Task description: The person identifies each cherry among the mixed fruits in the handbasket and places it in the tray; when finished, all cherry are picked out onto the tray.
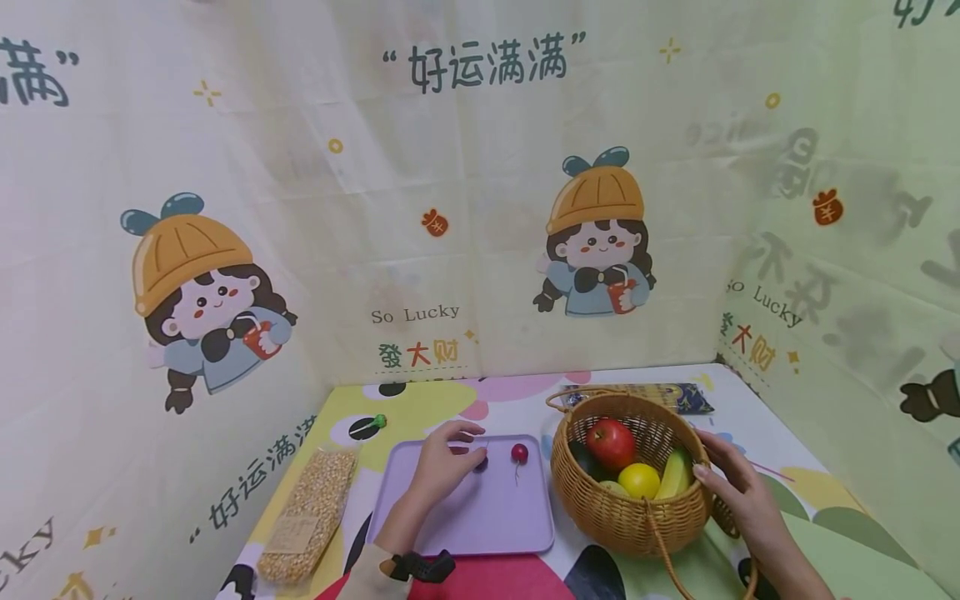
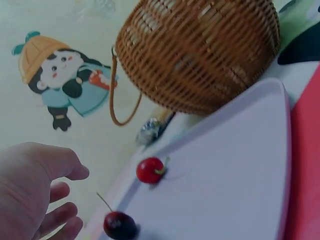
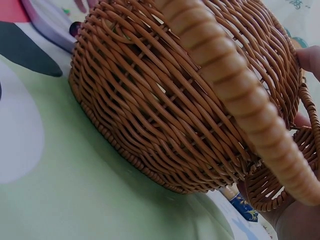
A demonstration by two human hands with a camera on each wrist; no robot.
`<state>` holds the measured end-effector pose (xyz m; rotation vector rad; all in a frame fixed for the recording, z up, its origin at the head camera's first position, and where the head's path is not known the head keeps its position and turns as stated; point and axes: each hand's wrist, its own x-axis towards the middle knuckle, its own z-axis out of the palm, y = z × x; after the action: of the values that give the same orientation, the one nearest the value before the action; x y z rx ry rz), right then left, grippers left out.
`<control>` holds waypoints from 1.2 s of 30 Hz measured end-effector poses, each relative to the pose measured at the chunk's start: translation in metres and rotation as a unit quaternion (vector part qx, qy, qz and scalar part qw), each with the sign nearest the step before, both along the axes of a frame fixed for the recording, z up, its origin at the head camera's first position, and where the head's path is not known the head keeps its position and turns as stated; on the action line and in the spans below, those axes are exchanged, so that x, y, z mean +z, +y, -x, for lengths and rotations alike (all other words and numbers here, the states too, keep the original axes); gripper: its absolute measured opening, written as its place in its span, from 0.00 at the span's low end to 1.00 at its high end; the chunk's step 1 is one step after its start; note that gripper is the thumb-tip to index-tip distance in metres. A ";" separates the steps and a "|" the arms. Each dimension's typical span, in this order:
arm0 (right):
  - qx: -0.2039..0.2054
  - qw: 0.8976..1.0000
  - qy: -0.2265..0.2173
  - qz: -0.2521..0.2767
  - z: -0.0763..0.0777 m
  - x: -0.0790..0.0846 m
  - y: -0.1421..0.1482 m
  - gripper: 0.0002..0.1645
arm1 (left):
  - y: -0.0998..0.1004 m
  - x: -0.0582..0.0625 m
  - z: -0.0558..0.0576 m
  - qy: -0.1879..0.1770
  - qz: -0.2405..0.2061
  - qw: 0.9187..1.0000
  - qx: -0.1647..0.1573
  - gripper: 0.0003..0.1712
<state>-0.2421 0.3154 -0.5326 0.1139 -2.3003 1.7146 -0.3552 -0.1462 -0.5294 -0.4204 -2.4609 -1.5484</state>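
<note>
Above the lilac tray (image 1: pixel 480 533), my left hand (image 1: pixel 442 462) has its fingers loosely bent with nothing between them. Closest to its fingertips lies a dark cherry (image 2: pixel 119 225) with a thin stem; a gap separates them in the left wrist view. A bright red cherry (image 1: pixel 519 453) also lies on the tray, to the right. My right hand (image 1: pixel 746 500) holds the right side of a wicker basket (image 1: pixel 600 517), thumb at the rim. Inside the basket are a red apple (image 1: pixel 611 443), a yellow lemon (image 1: pixel 639 481), a banana (image 1: pixel 675 473), and partly hidden dark and green fruit.
A bag of corn kernels (image 1: pixel 318 508) lies left of the tray. Behind it is a small green piece (image 1: pixel 380 421). A blue patterned packet (image 1: pixel 686 398) lies behind the basket. A printed curtain (image 1: pixel 480 208) encloses the table. The basket's handle (image 1: pixel 660 542) hangs toward the front.
</note>
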 end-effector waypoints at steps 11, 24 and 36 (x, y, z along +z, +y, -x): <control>-0.005 1.000 0.003 -0.005 0.000 0.001 0.001 0.36 | 0.032 0.041 -0.003 0.032 -0.019 0.997 -0.070 0.15; -0.004 1.000 0.001 0.001 0.000 -0.001 0.002 0.36 | 0.091 0.086 -0.012 0.030 0.012 0.992 -0.122 0.17; 0.000 1.000 0.007 0.004 0.000 -0.001 -0.002 0.36 | 0.144 0.098 -0.027 0.051 0.076 0.962 -0.256 0.17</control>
<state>-0.2422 0.3135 -0.5334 0.1236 -2.2831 1.7181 -0.3281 -0.0018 -0.4316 -1.2125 -2.5207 -1.4485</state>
